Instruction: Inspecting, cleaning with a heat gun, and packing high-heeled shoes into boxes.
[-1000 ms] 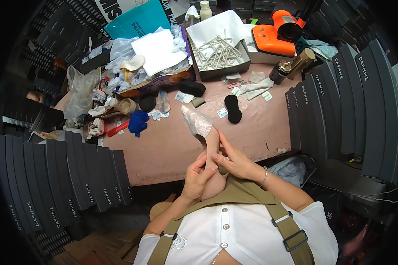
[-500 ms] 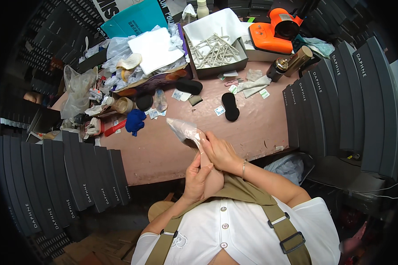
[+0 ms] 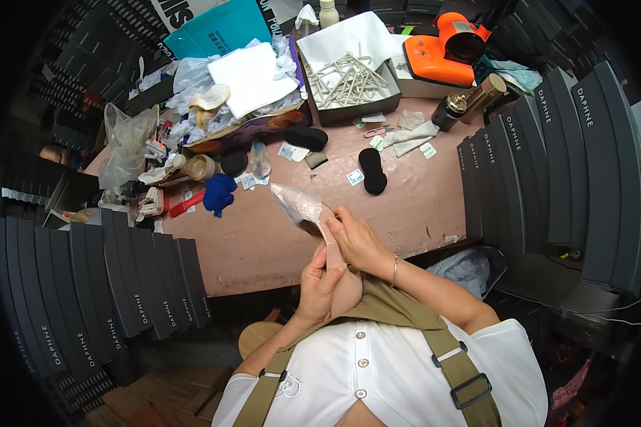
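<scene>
Both hands hold a pale pink, pointed-toe shoe (image 3: 336,249) in front of my body, over the near edge of the table. Its toe points up and left and looks covered in clear plastic film (image 3: 295,203). My left hand (image 3: 319,285) is closed around the lower side of the shoe, thumb on top. Higher up, my right hand (image 3: 356,242) closes on the other side, fingers near the shoe's opening. The heel end lies close to my olive apron, and part of the shoe is hidden by my hands.
Grey shoe boxes (image 3: 139,285) stand in rows at left and more boxes (image 3: 530,156) at right. Across the pink table (image 3: 413,213) lie black brushes (image 3: 372,171), a blue cloth (image 3: 219,196) and packets. Behind are a box of white sticks (image 3: 352,78) and an orange device (image 3: 441,57).
The shoe's toe has shifted very slightly up and right. Both hands keep nearly the same hold, and the table things stay in place apart from a small view shift.
</scene>
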Demonstrator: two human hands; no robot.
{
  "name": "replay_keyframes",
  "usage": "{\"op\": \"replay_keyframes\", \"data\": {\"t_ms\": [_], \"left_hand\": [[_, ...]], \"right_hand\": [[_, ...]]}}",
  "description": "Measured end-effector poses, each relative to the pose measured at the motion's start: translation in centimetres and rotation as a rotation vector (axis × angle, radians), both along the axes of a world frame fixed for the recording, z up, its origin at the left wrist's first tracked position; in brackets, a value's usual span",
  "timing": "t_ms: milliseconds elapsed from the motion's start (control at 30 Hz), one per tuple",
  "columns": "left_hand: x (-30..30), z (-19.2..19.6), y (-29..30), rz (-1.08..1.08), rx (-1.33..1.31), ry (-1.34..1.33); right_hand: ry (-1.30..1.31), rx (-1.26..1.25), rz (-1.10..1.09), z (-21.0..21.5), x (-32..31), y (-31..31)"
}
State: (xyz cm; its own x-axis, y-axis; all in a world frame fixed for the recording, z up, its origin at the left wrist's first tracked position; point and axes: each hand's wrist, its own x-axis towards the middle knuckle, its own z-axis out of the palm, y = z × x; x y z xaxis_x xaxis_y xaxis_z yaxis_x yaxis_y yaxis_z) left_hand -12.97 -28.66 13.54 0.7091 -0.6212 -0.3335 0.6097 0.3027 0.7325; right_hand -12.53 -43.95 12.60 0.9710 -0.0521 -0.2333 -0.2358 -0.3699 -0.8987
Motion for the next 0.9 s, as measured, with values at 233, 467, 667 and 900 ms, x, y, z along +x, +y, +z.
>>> {"op": "replay_keyframes", "data": {"t_ms": [233,467,667,900], "left_hand": [[0.0,1.1,0.1,-0.035,-0.022,0.05],[-0.4,0.6,0.1,0.014,0.01,-0.016],[0.3,1.0,0.5,-0.042,-0.014,0.013],[0.1,0.8,0.2,0.024,-0.025,0.047]], "right_hand": [[-0.209,0.078,-0.007,-0.1,-2.1,-0.3],[0.048,0.053,-0.003,0.1,-0.2,-0.3],[-0.275,-0.033,0.026,0.3,-2.2,-0.3],[-0.077,-0.187,-0.034,0.3,-0.2,0.8]]}}
